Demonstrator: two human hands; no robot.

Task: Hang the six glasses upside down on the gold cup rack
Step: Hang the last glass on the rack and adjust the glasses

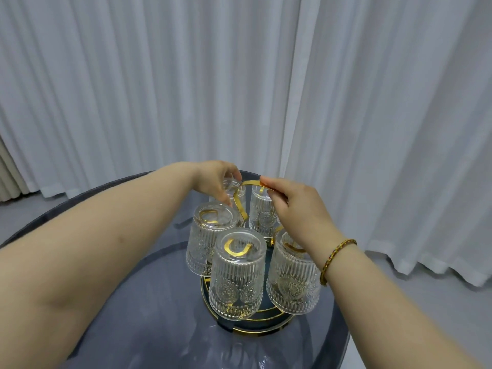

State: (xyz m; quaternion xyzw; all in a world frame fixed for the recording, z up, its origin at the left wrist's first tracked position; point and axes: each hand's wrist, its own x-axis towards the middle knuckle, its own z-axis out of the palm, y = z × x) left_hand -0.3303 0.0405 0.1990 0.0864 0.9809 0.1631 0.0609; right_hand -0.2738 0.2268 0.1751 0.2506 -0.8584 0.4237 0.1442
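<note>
Our left hand (217, 179) grips the far-left embossed glass (234, 190), seating it inverted on its prong; our right hand (290, 206) pinches the gold rack handle (246, 183), steadying it.

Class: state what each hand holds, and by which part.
Left hand: far glass, by its upturned base. Right hand: gold cup rack, by its top loop.

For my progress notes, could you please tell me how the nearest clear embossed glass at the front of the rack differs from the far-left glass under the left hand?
The nearest clear embossed glass hangs free, untouched; the far-left glass is gripped by the left hand. The nearest shows fully, its gold hook visible through the base; the far-left one is mostly hidden behind the hand and the gold loop handle. Both are inverted on the gold cup rack.
</note>
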